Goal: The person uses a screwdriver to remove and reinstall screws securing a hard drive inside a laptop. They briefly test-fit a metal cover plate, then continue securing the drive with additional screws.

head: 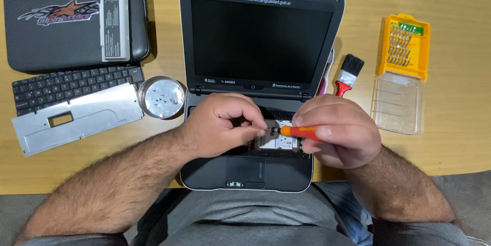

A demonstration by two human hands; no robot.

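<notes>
**Q:** How were the hands found at the small laptop [262,79]?

**A:** The right hand [340,131] was closed around an orange-handled screwdriver [302,132], its tip directed left toward the left hand [222,125]. The left grip was pinched shut at that tip; whether a screw was held could not be told.

**Q:** Where was the work located, and how should it be handled?

**A:** A drive [280,142] was exposed in the opened base, just below both hands. It was judged light, rigid and fragile, best taken by its edges. The screwdriver was judged slim and slippery, best held at the handle.

**Q:** What was laid farther off on the desk [460,72]?

**A:** A round tin of screws [161,97], a detached keyboard [71,86], a metal plate [76,118], a brush [348,74] and a yellow bit case [404,46] were noted.
</notes>
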